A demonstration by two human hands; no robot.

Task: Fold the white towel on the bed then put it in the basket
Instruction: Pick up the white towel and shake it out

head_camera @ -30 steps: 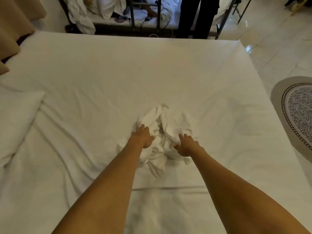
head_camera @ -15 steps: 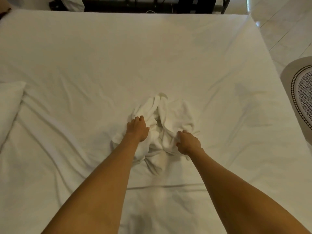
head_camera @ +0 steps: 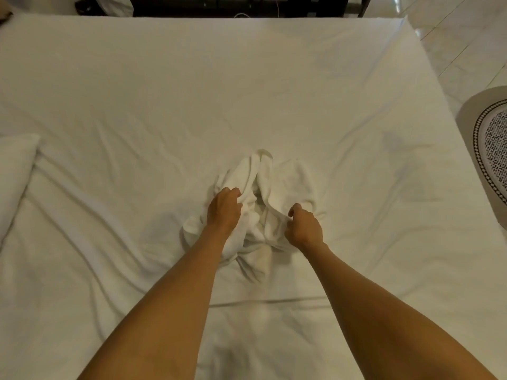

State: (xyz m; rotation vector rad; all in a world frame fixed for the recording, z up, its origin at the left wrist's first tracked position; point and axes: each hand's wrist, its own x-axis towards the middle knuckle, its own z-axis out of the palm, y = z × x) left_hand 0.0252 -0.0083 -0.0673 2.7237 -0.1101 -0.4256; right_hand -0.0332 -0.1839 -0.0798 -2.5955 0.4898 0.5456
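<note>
Right now, per item:
Towel: white towel (head_camera: 285,185), bunched & crumpled, unfolded, lying on the bed (head_camera: 247,86) approx. mid-mattress, nearer the person's edge than the far edge.
L hand: left hand (head_camera: 223,211) on the towel's left side, palm down, fingers (head_camera: 233,192) curled into the cloth, gripping a fold.
R hand: right hand (head_camera: 304,229) on the towel's right side, near edge; thumb & fingers drawn together, pinching a bit of cloth. Fingertips mostly hidden under the hand.
Arms: both forearms bare, reaching fwd from the near side of the towel; hands apart w/ a ridge of towel between them.
Sheet: white, wrinkled, creases fanning out from the towel.
Pillow: white pillow (head_camera: 15,174) far left of the towel, at bed's edge.
Rug: oval patterned rug (head_camera: 491,149) on tiled floor, far right of the towel, off the bed.
Frame: dark metal frame (head_camera: 247,6) beyond the bed, well past the towel.
</note>
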